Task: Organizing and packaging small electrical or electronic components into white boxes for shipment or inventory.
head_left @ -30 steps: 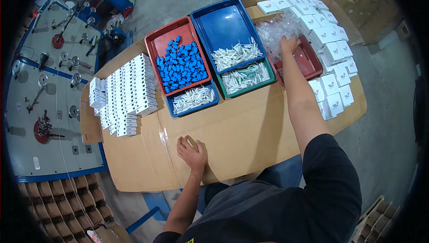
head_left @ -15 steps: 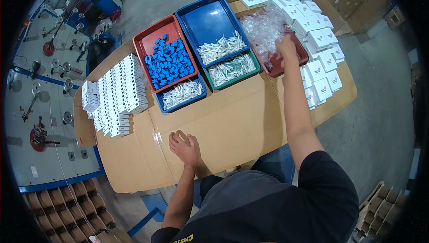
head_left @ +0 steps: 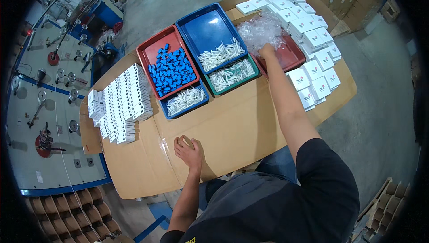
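Note:
My right hand [head_left: 267, 51] reaches into the red tray [head_left: 292, 50] on the right, at the near edge of a loose heap of clear plastic bags [head_left: 259, 30]. Its fingers are curled down among the bags; what they hold, if anything, is hidden. Over the brown cardboard tabletop [head_left: 223, 131], close to me, my left hand [head_left: 189, 152] holds nothing, its fingers loosely bent and the thumb apart. Bordering the red tray are rows of flat white boxes [head_left: 313, 39], stacked in places. Left of it is a green tray [head_left: 255, 69] of small white stick-like pieces [head_left: 232, 74].
A blue tray [head_left: 201, 24] holds more white pieces, as does a smaller blue tray [head_left: 172, 113]. Blue plastic parts [head_left: 172, 71] fill another red tray [head_left: 145, 55]. White cartons [head_left: 125, 100] stand in rows at left. A grey machine panel [head_left: 58, 131] lies beyond the table.
My right hand has moved left and nearer across the red tray, to the bags' near edge. More of the tray's right side shows. My left hand stays in place; the view has shifted slightly.

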Tool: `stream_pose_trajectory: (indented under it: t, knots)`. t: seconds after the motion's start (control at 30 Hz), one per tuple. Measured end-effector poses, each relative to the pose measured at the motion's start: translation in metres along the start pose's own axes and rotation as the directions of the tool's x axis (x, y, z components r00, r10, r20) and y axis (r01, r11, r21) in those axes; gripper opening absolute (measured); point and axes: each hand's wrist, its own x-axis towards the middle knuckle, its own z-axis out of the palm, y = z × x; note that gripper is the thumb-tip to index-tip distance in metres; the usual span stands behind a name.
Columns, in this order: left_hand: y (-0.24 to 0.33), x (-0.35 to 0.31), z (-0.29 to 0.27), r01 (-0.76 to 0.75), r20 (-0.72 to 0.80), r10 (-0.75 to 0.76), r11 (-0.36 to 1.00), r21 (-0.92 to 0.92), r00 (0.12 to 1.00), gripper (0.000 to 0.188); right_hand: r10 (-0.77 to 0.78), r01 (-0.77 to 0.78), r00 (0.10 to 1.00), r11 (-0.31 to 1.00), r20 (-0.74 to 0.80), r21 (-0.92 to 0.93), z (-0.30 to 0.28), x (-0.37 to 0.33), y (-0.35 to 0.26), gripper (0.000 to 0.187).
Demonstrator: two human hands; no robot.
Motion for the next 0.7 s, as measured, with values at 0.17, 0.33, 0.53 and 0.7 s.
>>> stream_pose_trajectory:
  t: [0.17,0.33,0.53,0.7]
  knots:
    - [0.001,0.000,0.003,-0.001,-0.014,0.001,1.000,0.013,1.000,0.050,0.005,0.023,0.979,0.990,0.204,-0.137,-0.051,0.008,-0.008,0.044]
    - [0.005,-0.003,0.003,-0.012,-0.025,0.013,1.000,0.014,1.000,0.048,-0.286,0.261,0.941,0.954,0.184,0.147,-0.117,-0.073,0.001,0.033]
    - [-0.004,-0.005,0.003,0.030,-0.023,-0.030,1.000,-0.007,0.999,0.048,-0.148,-0.206,0.410,0.946,0.900,0.249,-0.246,-0.331,0.079,0.037]
    - [-0.007,-0.006,0.005,0.012,-0.021,-0.012,1.000,-0.021,1.000,0.048,0.501,-0.595,0.499,0.791,0.707,-0.141,-0.161,-0.498,0.341,0.037]
